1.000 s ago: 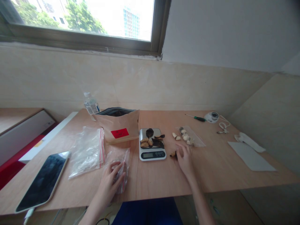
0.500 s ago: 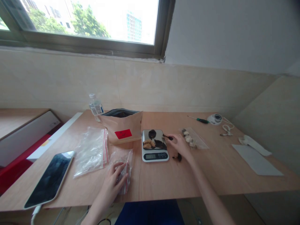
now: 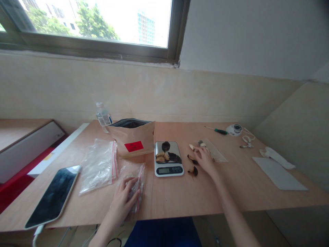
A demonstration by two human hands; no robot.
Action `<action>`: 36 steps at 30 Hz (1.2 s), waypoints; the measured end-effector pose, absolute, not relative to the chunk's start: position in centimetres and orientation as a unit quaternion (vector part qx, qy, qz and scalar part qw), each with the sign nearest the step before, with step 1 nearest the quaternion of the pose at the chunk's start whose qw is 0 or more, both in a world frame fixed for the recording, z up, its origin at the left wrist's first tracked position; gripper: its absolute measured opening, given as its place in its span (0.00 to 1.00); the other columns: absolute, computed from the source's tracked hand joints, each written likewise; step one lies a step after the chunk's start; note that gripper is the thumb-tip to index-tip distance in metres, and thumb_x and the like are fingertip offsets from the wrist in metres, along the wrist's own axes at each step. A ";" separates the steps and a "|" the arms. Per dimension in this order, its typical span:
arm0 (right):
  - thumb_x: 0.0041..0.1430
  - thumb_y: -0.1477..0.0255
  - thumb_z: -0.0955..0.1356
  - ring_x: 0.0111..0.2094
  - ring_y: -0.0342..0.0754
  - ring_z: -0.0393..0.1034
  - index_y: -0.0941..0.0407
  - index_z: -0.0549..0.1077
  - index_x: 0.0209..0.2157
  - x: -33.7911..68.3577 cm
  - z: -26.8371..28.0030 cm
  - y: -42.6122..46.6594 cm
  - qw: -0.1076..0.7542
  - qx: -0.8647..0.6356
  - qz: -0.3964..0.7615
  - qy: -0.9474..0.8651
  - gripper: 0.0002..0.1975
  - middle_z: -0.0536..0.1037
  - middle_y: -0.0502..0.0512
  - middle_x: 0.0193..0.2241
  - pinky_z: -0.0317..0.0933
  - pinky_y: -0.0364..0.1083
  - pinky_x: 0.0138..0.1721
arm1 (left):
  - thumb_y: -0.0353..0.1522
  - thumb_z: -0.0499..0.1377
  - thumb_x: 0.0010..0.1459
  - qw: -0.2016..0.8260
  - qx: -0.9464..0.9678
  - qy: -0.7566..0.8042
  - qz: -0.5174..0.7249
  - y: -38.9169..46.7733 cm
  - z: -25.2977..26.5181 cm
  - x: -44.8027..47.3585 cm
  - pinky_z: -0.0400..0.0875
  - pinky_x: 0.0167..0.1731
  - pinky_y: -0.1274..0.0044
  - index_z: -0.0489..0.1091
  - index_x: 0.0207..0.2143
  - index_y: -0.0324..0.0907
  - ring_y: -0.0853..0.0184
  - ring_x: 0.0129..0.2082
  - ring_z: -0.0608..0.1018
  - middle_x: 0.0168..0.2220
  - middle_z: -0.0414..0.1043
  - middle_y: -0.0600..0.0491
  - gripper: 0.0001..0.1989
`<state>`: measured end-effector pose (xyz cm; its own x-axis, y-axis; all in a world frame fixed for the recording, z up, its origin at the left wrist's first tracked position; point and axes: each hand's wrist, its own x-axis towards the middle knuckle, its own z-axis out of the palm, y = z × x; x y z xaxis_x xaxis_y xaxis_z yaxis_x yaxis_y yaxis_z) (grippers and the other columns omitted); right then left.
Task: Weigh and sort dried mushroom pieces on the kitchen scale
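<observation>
Resting on a clear zip bag (image 3: pixel 135 202) at the front of the table, my left hand (image 3: pixel 126 195) has its thumb and fingers apart. My right hand (image 3: pixel 204 158) is to the right of a white kitchen scale (image 3: pixel 169 171), its fingertips pinched at a small pale mushroom piece (image 3: pixel 191 146). Just below the fingers lies a dark dried mushroom (image 3: pixel 192 160), with another dark mushroom (image 3: pixel 193 171) nearer me. On the scale's plate sit brown mushroom slices (image 3: pixel 162 157) and dark mushrooms (image 3: pixel 166 146). A clear bag with pale pieces (image 3: pixel 217 153) is partly hidden behind my right hand.
A brown pouch (image 3: pixel 136 137) with a red label stands unsealed behind the scale, near a plastic bottle (image 3: pixel 104 116). At left lie clear bags (image 3: pixel 99 164) and a phone (image 3: pixel 53 197). To the right are a screwdriver (image 3: pixel 220 131), a white camera (image 3: pixel 234 129) and white paper (image 3: pixel 280 173).
My right hand has moved right, away from the scale. The dark mushroom it held beside the plate is out of its fingers, and a pale piece shows at the fingertips. My left hand stays put.
</observation>
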<state>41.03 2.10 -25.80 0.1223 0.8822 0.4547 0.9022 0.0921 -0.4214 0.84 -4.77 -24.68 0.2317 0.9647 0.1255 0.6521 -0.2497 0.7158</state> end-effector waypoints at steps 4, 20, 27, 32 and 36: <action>0.55 0.72 0.62 0.44 0.56 0.64 0.55 0.72 0.43 41.5 -26.5 3.5 0.322 -0.695 -0.055 -0.640 0.15 0.68 0.61 0.41 0.59 0.57 0.47 | 0.41 0.52 0.58 0.267 0.737 0.549 0.289 -4.8 -25.1 0.8 0.71 0.47 0.66 0.70 0.48 0.45 0.60 0.47 0.74 0.47 0.68 0.47 0.18; 0.51 0.72 0.64 0.42 0.57 0.69 0.55 0.73 0.40 41.6 -26.8 4.8 0.336 -0.683 -0.015 -0.649 0.14 0.77 0.60 0.39 0.61 0.55 0.45 | 0.42 0.53 0.58 0.271 0.732 0.547 0.302 -4.7 -25.8 0.7 0.71 0.47 0.66 0.70 0.47 0.45 0.60 0.48 0.74 0.47 0.68 0.47 0.18; 0.51 0.72 0.62 0.41 0.55 0.71 0.57 0.74 0.37 40.8 -26.1 4.7 0.372 -0.680 0.014 -0.631 0.14 0.77 0.61 0.38 0.63 0.55 0.45 | 0.42 0.52 0.57 0.268 0.731 0.550 0.304 -4.7 -25.7 0.7 0.72 0.47 0.67 0.71 0.47 0.45 0.60 0.47 0.74 0.47 0.68 0.47 0.18; 0.55 0.68 0.62 0.36 0.51 0.72 0.57 0.74 0.38 38.5 -24.1 4.1 0.393 -0.665 0.046 -0.633 0.13 0.78 0.59 0.36 0.66 0.51 0.39 | 0.42 0.52 0.57 0.266 0.733 0.548 0.303 -4.7 -25.6 0.7 0.72 0.47 0.67 0.71 0.47 0.45 0.60 0.47 0.74 0.46 0.68 0.47 0.18; 0.57 0.66 0.63 0.34 0.49 0.73 0.55 0.75 0.39 35.1 -21.6 3.7 0.421 -0.626 0.115 -0.646 0.13 0.79 0.56 0.36 0.66 0.48 0.37 | 0.41 0.52 0.58 0.267 0.734 0.547 0.301 -4.7 -25.4 0.7 0.72 0.47 0.68 0.70 0.47 0.45 0.60 0.47 0.75 0.46 0.69 0.47 0.18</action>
<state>35.09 3.75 -21.58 0.1390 0.9063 0.3991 0.7122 0.1885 -0.6762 0.74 -4.67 -25.45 0.2203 0.9637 0.1507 0.6420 -0.2596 0.7214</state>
